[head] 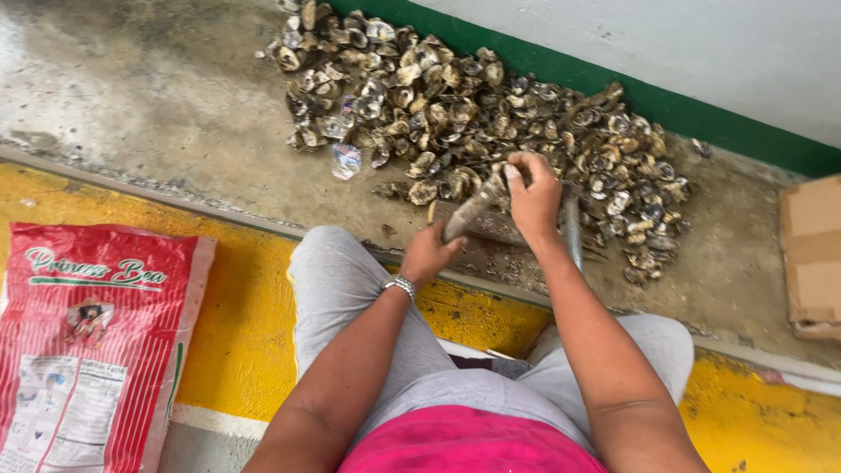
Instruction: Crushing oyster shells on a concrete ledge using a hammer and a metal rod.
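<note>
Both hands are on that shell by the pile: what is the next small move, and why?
Probably lever the tool gently into the oyster. The left hand grips the tool's handle with its tip at the shell, and the right hand pins the oyster over the block.

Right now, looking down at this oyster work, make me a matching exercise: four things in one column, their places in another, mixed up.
Things:
1. red sack
2. cardboard box
3. oyster pile
4. bracelet

Places:
A. against the green wall stripe
B. left wrist
C. far right edge
D. yellow floor, lower left

Pairs: 1-D, 2-C, 3-A, 4-B
</note>
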